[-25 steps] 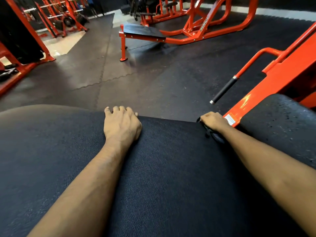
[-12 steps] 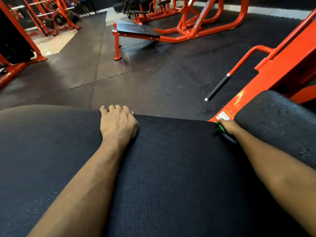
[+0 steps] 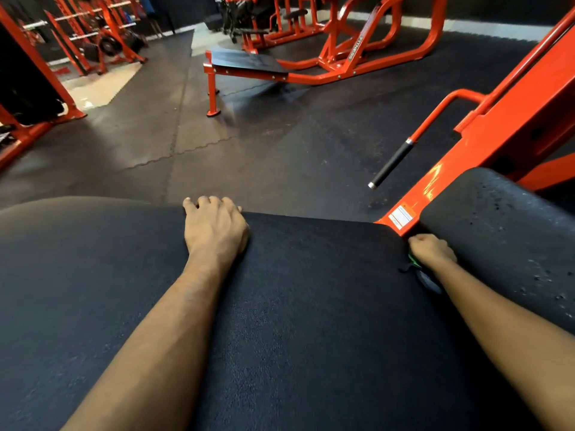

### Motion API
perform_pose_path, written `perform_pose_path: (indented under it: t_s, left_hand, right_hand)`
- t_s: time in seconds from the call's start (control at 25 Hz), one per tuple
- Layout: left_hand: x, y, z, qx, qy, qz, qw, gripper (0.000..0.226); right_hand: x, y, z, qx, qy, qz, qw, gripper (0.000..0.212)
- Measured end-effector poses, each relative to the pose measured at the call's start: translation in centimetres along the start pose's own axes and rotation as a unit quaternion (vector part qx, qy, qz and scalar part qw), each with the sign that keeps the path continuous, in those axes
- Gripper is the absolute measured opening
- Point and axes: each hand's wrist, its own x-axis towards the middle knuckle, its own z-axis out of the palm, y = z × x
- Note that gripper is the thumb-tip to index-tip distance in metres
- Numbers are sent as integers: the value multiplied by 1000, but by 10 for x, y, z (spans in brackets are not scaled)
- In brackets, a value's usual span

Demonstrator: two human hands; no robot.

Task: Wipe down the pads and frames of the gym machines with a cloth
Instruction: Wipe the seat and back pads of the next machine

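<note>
Left hand [image 3: 214,228] hooks over the pad [image 3: 311,321] at its 12 o'clock edge. At 3 o'clock, down in the gap by the frame [image 3: 485,144], the right hand [image 3: 431,251] squeezes the cloth [image 3: 429,283]. The gap looks tight, so knuckles could scrape the frame, or the cloth could snag and slip out.

Ahead of me dark rubber mats [image 3: 249,144] cover the floor, their seams wavy. A pale patch [image 3: 102,85] lies far left, orange racks [image 3: 105,42] beyond it. A bench [image 3: 245,62] stands mid-room; the back wall [image 3: 497,7] is dark.
</note>
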Motion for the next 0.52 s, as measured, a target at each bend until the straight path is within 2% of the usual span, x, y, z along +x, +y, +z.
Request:
perform_pose_path:
  t_s: [0.08,0.16,0.24,0.32,0.4,0.52]
  left_hand:
    - [0,-2,2,2,5,-1,1000,44]
    - [2,-3,3,0,12,-4,1000,44]
    - [1,-2,1,0,5,-5,1000,44]
    - [-1,0,-2,-1,-4,-3,1000,45]
    - [0,-1,-2,-11,-10,3,1000,46]
    - [0,6,-3,-49,-17,71,996,48]
  right_hand:
    - [14,-15,6,24,-25,-23,999,44]
    - [36,-8,15,103,-66,-3,993,46]
    - [60,21,25,150,-95,18,984,45]
    - [73,55,31,160,-102,29,981,55]
    - [43,67,20,152,-89,42,984,65]
    - [-35,76,-8,109,-61,54,991,59]
